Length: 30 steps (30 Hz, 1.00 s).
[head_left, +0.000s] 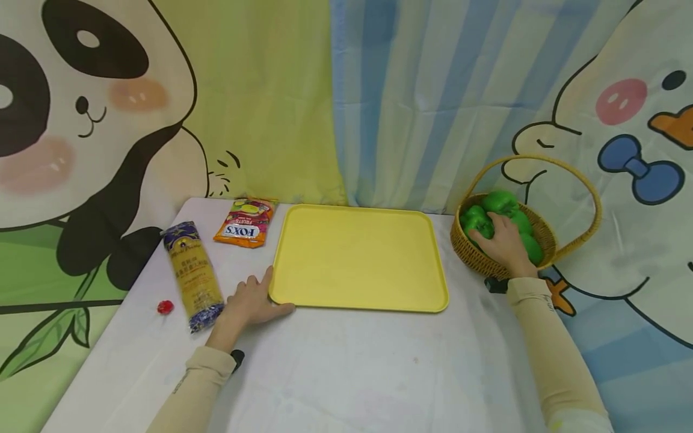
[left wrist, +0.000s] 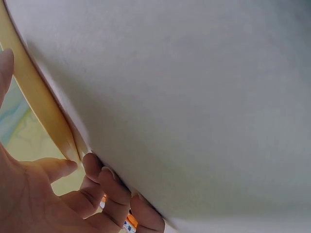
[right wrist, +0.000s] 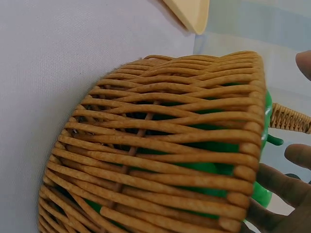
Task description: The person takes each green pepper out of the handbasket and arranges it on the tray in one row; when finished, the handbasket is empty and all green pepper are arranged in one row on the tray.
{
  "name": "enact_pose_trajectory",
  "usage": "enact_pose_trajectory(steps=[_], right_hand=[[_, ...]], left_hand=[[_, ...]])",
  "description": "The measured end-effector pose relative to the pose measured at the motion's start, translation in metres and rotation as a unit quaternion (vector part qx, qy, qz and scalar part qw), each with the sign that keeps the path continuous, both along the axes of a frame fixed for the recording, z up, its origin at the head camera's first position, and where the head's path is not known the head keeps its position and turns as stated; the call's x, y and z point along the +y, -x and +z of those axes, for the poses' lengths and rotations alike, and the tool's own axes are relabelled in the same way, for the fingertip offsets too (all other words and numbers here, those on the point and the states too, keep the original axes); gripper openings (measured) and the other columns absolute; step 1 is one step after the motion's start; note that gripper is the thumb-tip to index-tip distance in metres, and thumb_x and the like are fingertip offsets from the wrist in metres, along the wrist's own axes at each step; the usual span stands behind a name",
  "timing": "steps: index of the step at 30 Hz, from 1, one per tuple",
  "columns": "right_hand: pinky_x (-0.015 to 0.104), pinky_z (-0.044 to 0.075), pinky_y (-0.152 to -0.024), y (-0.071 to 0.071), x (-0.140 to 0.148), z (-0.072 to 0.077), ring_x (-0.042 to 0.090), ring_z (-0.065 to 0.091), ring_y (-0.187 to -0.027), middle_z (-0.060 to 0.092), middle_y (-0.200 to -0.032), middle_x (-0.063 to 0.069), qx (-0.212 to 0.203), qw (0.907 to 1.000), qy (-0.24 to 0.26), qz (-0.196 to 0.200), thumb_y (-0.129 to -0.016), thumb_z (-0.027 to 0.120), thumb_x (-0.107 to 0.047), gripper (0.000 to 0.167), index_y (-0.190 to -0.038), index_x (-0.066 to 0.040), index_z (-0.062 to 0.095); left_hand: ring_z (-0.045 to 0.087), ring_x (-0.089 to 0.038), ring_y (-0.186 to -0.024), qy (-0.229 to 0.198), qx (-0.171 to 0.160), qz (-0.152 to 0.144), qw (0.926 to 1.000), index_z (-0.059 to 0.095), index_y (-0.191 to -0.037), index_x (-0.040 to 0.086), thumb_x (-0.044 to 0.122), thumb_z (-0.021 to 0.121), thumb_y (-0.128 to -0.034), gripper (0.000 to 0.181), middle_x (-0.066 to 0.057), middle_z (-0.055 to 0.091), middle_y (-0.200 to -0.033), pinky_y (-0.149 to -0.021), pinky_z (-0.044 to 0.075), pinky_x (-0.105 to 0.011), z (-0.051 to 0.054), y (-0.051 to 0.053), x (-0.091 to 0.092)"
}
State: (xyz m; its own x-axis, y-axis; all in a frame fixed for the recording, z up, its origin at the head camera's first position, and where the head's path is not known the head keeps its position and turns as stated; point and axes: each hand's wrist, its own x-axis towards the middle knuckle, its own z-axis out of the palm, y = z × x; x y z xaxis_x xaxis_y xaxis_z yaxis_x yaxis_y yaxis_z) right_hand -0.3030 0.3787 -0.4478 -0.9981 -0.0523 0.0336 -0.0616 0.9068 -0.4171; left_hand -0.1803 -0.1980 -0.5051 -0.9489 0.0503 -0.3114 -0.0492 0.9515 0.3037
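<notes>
A yellow tray (head_left: 357, 258) lies flat on the white-covered table. My left hand (head_left: 251, 304) rests at the tray's near left corner, thumb along the front edge and fingers spread beside the left edge. To the right, a wicker basket (head_left: 473, 255) with a tall handle holds several green bell peppers (head_left: 499, 202). My right hand (head_left: 506, 240) reaches in over the basket's near rim, its fingers spread over a pepper (head_left: 477, 221) at the left. In the right wrist view the basket's woven side (right wrist: 160, 141) hides much of the peppers, and the fingers (right wrist: 284, 184) look extended.
Left of the tray lie an orange and pink Fox's candy bag (head_left: 248, 222), a long pack of pasta (head_left: 194, 273) and a small red wrapped candy (head_left: 165, 307). Behind the table hangs a cartoon-printed curtain (head_left: 390, 108).
</notes>
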Motion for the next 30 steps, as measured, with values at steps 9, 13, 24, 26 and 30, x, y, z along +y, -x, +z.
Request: enact_pose_trajectory(steps=[9,13,24,26,30], right_hand=[[0.077,0.02,-0.112,0.008,0.004,-0.003,0.063,0.019,-0.141,0.021,-0.156,0.04,-0.019,0.9997,-0.014,0.003,-0.096,0.047,-0.066,0.098,-0.157,0.006,0.017],[0.078,0.02,-0.112,0.01,0.004,-0.004,0.063,0.018,-0.142,0.019,-0.157,0.04,-0.03,0.9994,-0.016,0.003,-0.094,0.05,-0.067,0.101,-0.158,0.004,0.016],[0.079,0.022,-0.111,0.011,0.001,-0.005,0.063,0.018,-0.141,0.017,-0.158,0.04,-0.039,0.9992,-0.005,-0.001,-0.094,0.05,-0.068,0.101,-0.157,0.004,0.02],[0.078,0.022,-0.111,0.011,0.0,-0.005,0.063,0.019,-0.141,0.017,-0.159,0.039,-0.042,0.9991,-0.005,-0.001,-0.094,0.049,-0.069,0.101,-0.158,0.004,0.019],[0.078,0.023,-0.111,0.011,-0.001,-0.005,0.062,0.02,-0.142,0.017,-0.159,0.039,-0.05,0.9988,-0.004,-0.005,-0.094,0.048,-0.07,0.102,-0.158,0.003,0.018]], left_hand=[[0.051,-0.039,-0.105,-0.004,-0.001,0.001,1.0,0.016,-0.162,0.01,0.08,0.064,-0.0758,0.121,-0.027,0.051,-0.121,-0.081,0.052,-0.063,-0.003,0.0,0.001],[0.051,-0.039,-0.105,-0.002,-0.003,0.003,1.0,0.016,-0.162,0.01,0.081,0.064,-0.0751,0.122,-0.027,0.051,-0.121,-0.081,0.052,-0.063,-0.003,0.0,0.001],[0.051,-0.042,-0.109,-0.002,-0.003,0.004,1.0,0.015,-0.162,0.011,0.081,0.063,-0.0756,0.121,-0.028,0.05,-0.125,-0.083,0.051,-0.067,-0.002,0.0,0.0],[0.051,-0.043,-0.11,-0.002,-0.004,0.004,1.0,0.015,-0.162,0.011,0.081,0.063,-0.0758,0.121,-0.028,0.05,-0.125,-0.084,0.051,-0.067,-0.002,0.001,-0.001],[0.051,-0.042,-0.11,-0.001,-0.006,0.005,1.0,0.015,-0.162,0.011,0.08,0.064,-0.0761,0.12,-0.028,0.05,-0.125,-0.085,0.051,-0.067,-0.002,0.001,-0.001]])
